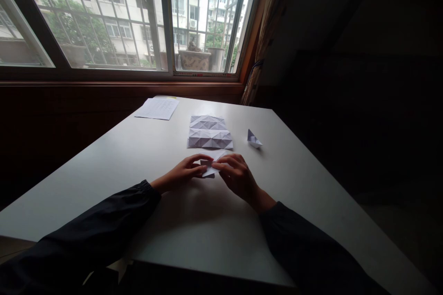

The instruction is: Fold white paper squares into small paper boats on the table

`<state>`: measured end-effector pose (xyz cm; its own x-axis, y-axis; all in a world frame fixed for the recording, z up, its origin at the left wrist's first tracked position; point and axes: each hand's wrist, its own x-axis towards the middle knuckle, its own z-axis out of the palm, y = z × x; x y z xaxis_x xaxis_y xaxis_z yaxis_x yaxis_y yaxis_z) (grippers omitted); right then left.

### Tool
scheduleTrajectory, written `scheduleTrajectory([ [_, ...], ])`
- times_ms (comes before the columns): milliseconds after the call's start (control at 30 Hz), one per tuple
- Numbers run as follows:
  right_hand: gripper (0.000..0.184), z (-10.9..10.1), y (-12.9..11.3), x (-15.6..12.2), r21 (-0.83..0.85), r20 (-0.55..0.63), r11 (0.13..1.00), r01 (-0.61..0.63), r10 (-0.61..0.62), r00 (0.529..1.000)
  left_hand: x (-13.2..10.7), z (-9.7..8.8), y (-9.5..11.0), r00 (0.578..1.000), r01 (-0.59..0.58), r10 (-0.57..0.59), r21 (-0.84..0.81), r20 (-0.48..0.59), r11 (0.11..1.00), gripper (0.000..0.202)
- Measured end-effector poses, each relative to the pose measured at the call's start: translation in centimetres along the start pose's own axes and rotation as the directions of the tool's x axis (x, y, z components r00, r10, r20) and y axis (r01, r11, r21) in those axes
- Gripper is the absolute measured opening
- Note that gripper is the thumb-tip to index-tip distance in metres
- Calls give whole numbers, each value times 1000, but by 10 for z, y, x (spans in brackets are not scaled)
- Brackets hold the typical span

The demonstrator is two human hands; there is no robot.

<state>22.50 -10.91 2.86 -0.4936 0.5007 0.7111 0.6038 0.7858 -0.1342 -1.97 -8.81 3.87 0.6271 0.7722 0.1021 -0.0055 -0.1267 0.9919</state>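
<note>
Between my two hands is a partly folded sheet of white paper [210,170], a little above the table or resting on it; I cannot tell which. My left hand [187,170] grips its left side, thumb and fingers closed on the edge. My right hand [238,173] pinches the paper from the right, and its fingers hide part of the folds. Just beyond my hands lies a creased sheet of paper [209,132] with a pattern of triangular folds. A small folded paper boat [254,139] stands to the right of that sheet.
The white table [166,235] narrows toward the window wall. Several written sheets [157,108] lie at its far left. Behind it are a barred window [117,18] and a tied curtain [254,76] on the right. The room's right side is very dark.
</note>
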Motion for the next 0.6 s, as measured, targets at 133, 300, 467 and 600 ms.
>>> scheduleTrajectory([
  [133,23,-1,3,0,89,-63,995,-51,56,996,1,-4,0,986,-111,146,334,-80,936,39],
  [300,24,-1,-1,1,178,-117,979,-97,118,986,-2,-5,3,927,-311,376,581,9,752,34],
  [467,28,-1,-5,2,188,-153,971,-151,180,972,-2,2,8,884,-384,467,588,12,712,34],
  [600,35,-1,-9,3,270,-180,937,-220,274,945,-2,6,4,929,-277,358,467,-92,840,34],
])
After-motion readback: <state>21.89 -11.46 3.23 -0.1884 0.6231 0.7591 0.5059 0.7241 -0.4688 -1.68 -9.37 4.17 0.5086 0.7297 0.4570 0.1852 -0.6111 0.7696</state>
